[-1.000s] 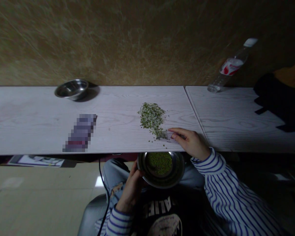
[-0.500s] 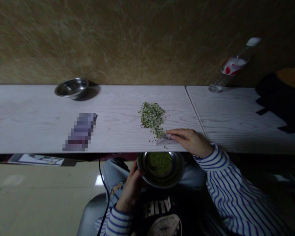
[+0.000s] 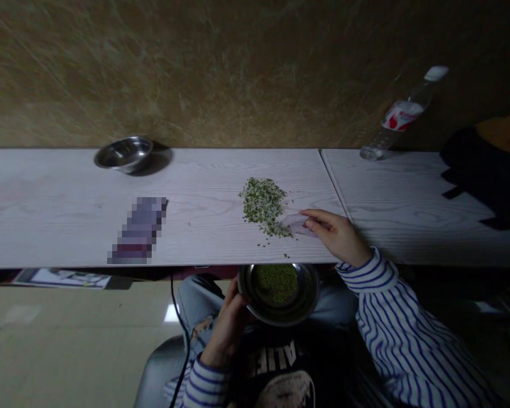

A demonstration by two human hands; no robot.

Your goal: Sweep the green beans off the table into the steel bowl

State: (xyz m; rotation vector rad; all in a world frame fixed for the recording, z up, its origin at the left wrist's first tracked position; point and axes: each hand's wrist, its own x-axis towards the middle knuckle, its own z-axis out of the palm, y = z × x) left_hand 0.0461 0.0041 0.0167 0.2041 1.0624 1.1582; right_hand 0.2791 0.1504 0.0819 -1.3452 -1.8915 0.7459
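Note:
My left hand [image 3: 229, 323] is closed on the left rim of a steel bowl [image 3: 309, 294], held over my lap just below the table's front edge. Small green beans [image 3: 277, 282], which look like mung beans, lie inside it. On the table is a loose pile [image 3: 261, 201] of green beans mixed with white grains. At the pile's lower right, my right hand [image 3: 334, 231] pinches a thin, see-through plastic piece [image 3: 296, 224] between thumb and fingers. Its left edge touches or nearly touches the beans. A few stray beans [image 3: 286, 255] lie near the front edge.
Another steel bowl [image 3: 125, 156] stands at the back left by the wall. A blurred-out flat object [image 3: 138, 229] lies on the table [image 3: 204, 226] at the left. A plastic bottle [image 3: 402, 116] stands at the back right, beside a dark bundle [image 3: 484, 170]. A black cable hangs below the table.
My right hand has moved the plastic piece up and to the right, from near the table's front edge to the pile's lower right side. My left hand and bowl have stayed put.

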